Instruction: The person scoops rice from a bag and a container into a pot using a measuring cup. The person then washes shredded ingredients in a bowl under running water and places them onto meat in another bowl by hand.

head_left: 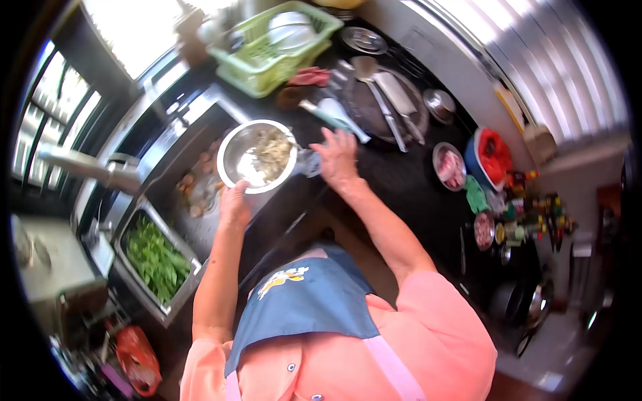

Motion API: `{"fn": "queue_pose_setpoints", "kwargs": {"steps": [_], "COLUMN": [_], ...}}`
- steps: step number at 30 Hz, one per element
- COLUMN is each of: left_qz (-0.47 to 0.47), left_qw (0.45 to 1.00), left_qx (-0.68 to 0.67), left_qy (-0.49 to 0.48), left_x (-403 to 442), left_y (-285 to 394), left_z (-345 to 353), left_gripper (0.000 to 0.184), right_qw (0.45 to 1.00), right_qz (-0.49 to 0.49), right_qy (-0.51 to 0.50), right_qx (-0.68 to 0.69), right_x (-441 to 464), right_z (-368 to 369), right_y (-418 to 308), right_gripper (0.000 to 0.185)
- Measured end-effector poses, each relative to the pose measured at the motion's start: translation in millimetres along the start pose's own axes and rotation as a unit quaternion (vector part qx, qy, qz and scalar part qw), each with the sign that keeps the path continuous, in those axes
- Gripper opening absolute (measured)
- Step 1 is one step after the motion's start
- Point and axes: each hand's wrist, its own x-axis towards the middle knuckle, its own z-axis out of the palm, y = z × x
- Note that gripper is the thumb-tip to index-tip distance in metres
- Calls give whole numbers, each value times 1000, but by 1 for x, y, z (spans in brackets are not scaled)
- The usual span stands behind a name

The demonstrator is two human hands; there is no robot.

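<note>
My left hand grips the near rim of a shiny metal bowl, which is over the right part of the sink. Pale, shredded-looking food is heaped on the bowl's right side; its kind is unclear. To the right of the bowl, my right hand is over the dark counter, palm down with fingers stretched out. A blurred, see-through item sits between its thumb and the bowl; I cannot tell whether the hand touches it.
Scraps litter the sink, beside a basin of leafy greens. A green dish rack stands behind. On the right are a cleaver on a round board, a bowl of meat, a blue-rimmed bowl and several bottles.
</note>
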Motion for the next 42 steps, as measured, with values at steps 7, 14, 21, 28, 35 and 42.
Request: {"fn": "queue_pose_setpoints", "kwargs": {"steps": [7, 14, 21, 28, 35, 42], "left_qz": [-26, -68, 18, 175, 240, 251], "left_qw": [999, 970, 947, 932, 929, 932], "left_qx": [13, 232, 308, 303, 272, 256], "left_qy": [-15, 15, 94, 93, 69, 49], "left_x": [104, 76, 32, -7, -23, -77], "left_y": [-50, -61, -73, -58, -52, -53], "left_z": [37, 114, 125, 138, 145, 136], "left_gripper": [42, 57, 96, 89, 77, 62], "right_qw": [974, 901, 817, 369, 338, 395], "right_qz": [149, 358, 513, 751, 708, 726], "right_qy": [111, 193, 211, 447, 517, 476], "right_qx": [131, 151, 157, 316, 342, 301], "right_x": [-65, -209, -298, -415, -459, -464], "right_z": [-81, -139, -176, -226, -202, -219], "right_y": [48, 146, 197, 319, 407, 352], "right_gripper": [22, 23, 23, 48, 37, 41]}}
